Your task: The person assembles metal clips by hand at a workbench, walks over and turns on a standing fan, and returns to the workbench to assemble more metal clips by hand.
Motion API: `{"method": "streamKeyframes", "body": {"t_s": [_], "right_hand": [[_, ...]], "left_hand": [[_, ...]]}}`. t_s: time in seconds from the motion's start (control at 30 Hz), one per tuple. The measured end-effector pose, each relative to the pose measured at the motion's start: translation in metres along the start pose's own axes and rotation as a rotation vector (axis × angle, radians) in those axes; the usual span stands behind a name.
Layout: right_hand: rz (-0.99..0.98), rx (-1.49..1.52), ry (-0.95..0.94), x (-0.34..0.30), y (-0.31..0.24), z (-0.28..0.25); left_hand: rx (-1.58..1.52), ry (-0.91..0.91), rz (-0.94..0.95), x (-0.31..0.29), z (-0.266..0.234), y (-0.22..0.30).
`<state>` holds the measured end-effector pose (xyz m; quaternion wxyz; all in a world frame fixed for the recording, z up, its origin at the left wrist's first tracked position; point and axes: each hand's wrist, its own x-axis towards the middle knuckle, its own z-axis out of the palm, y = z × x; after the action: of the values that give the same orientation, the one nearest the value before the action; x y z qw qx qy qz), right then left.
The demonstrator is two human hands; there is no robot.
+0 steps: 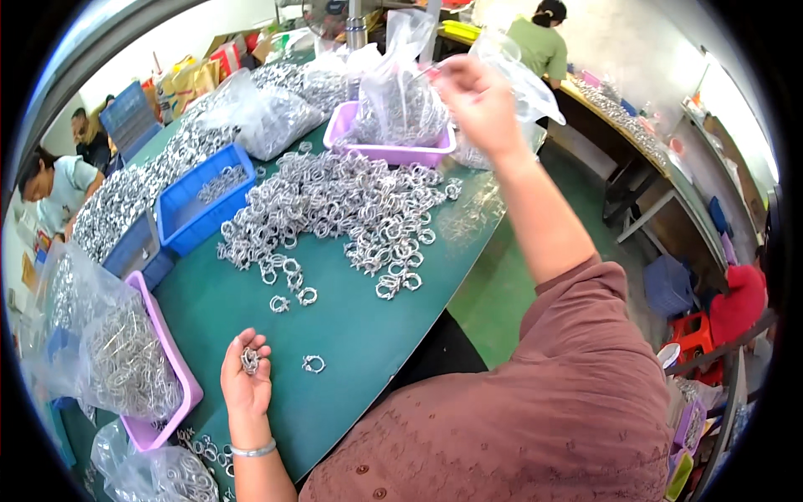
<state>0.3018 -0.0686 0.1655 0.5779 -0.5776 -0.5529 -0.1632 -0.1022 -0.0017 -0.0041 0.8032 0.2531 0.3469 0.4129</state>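
Observation:
My left hand (244, 386), palm up above the green table (351, 335), has its fingers curled round a silvery metal ring clamp (250, 361). A single ring clamp (314, 364) lies on the table to its right. My right hand (478, 99) is raised at the far side, its fingers pinched together beside a clear plastic bag (401, 100) of small metal parts. Something thin seems to show at those fingertips, too blurred to name. The bag stands in a purple tray (391, 153). Between the hands spreads a heap of ring clamps (335, 201).
A blue bin (180, 238) holds a few metal parts, left of the heap. Another purple tray (171, 360) with a bag of wire-like parts (130, 368) stands at the left. Larger piles lie behind. Co-workers (63, 188) sit at the far left; another person (539, 46) works at the back bench.

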Motion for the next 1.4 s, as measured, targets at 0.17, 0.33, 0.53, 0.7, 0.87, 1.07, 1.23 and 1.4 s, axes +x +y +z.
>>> {"method": "streamKeyframes", "body": {"t_s": [0.17, 0.33, 0.53, 0.7, 0.87, 1.07, 1.23, 1.4], "right_hand": [[-0.04, -0.403, 0.371, 0.06, 0.047, -0.09], [0.464, -0.801, -0.013, 0.067, 0.074, -0.118], [0.16, -0.599, -0.126, 0.038, 0.045, -0.03], [-0.271, -0.505, -0.177, -0.005, 0.016, 0.02], [-0.179, -0.02, -0.458, -0.068, -0.011, 0.09], [-0.277, 0.218, -0.697, -0.133, -0.055, 0.158], [-0.333, 0.316, -0.726, -0.157, -0.07, 0.182], [-0.349, 0.31, -0.749, -0.161, -0.066, 0.182]], "left_hand": [[-0.04, -0.066, -0.051, 0.001, -0.002, 0.0], [-0.064, -0.143, -0.042, 0.002, -0.002, -0.001], [0.03, -0.127, 0.076, 0.0, -0.012, 0.002], [0.179, -0.097, 0.167, -0.006, 0.003, 0.003], [0.395, -0.102, 0.217, -0.038, 0.021, 0.02], [0.813, -0.095, 0.502, -0.098, 0.033, 0.071], [1.359, 0.055, 1.092, -0.123, 0.053, 0.142], [1.824, 0.22, 1.445, -0.113, 0.072, 0.226]]}}
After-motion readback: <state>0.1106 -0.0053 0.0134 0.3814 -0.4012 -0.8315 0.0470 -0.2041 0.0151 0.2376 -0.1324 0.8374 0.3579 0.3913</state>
